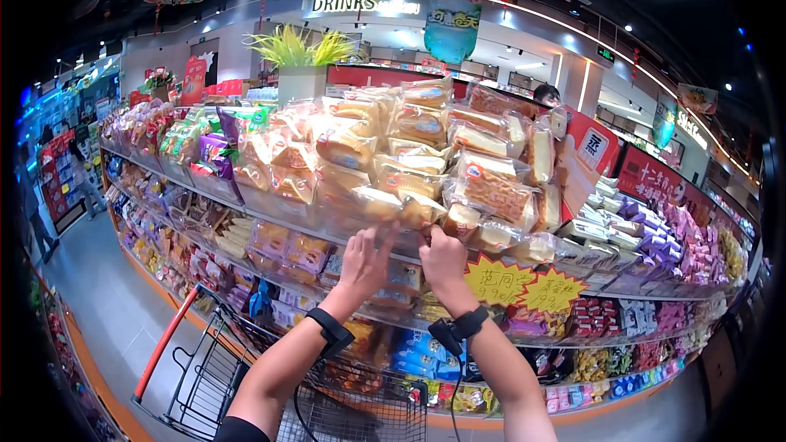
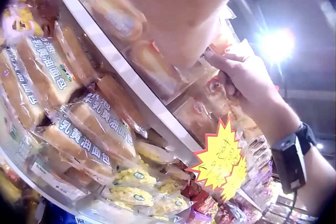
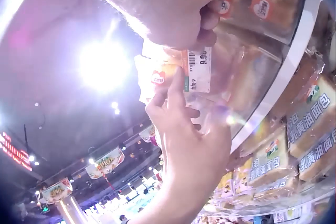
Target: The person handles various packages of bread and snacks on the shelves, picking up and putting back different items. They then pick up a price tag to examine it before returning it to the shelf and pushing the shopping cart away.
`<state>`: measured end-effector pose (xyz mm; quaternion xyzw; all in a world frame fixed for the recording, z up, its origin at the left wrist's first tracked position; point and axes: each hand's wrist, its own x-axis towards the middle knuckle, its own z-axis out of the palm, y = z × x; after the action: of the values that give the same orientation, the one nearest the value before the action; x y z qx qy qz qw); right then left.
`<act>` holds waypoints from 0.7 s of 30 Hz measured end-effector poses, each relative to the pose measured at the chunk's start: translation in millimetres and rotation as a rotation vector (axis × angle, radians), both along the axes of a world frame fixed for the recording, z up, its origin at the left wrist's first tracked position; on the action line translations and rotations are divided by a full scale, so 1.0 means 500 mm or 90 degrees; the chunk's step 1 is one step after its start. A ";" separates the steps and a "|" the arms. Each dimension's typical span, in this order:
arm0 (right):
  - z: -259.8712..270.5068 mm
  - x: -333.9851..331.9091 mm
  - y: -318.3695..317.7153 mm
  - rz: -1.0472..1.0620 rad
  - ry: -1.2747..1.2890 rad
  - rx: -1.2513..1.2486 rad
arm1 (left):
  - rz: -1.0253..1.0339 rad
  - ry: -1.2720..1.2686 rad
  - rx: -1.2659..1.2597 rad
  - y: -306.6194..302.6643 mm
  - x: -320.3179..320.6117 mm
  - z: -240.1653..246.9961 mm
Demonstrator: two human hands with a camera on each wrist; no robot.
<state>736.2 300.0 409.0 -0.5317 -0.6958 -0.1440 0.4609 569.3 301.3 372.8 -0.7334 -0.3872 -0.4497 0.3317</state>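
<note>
Ctr frame, I see R hand (image 1: pixel 443 260) gripping bread pkg (image 1: pixel 422 210), fingers curled. L hand (image 1: pixel 363 262) touches it, fingers loosely extended.

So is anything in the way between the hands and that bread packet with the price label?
Nothing visible: the right hand grips the bread packet, and the left hand has a finger right by its price label.

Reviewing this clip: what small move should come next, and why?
Probably draw the package off the front of the bread pile with the right hand: that hand seems to grip its edge, while the left hand seems only to touch it, index finger extended beside the price label.
</note>
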 end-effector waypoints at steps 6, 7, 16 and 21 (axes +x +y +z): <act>0.013 0.002 -0.009 -0.032 0.033 -0.060 | -0.010 -0.034 -0.032 -0.005 0.023 0.003; 0.015 0.005 -0.014 -0.015 0.029 -0.061 | -0.019 -0.027 -0.028 -0.010 0.021 0.006; -0.041 0.041 -0.143 0.065 0.068 0.019 | -0.036 -0.024 -0.122 -0.020 0.014 -0.005; -0.141 0.105 -0.236 -0.033 0.111 -0.039 | -0.021 -0.016 -0.066 -0.022 0.025 -0.006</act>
<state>788.6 182.2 338.3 -0.5738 -0.6433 -0.0874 0.4992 582.0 290.2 369.7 -0.7502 -0.4019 -0.4436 0.2808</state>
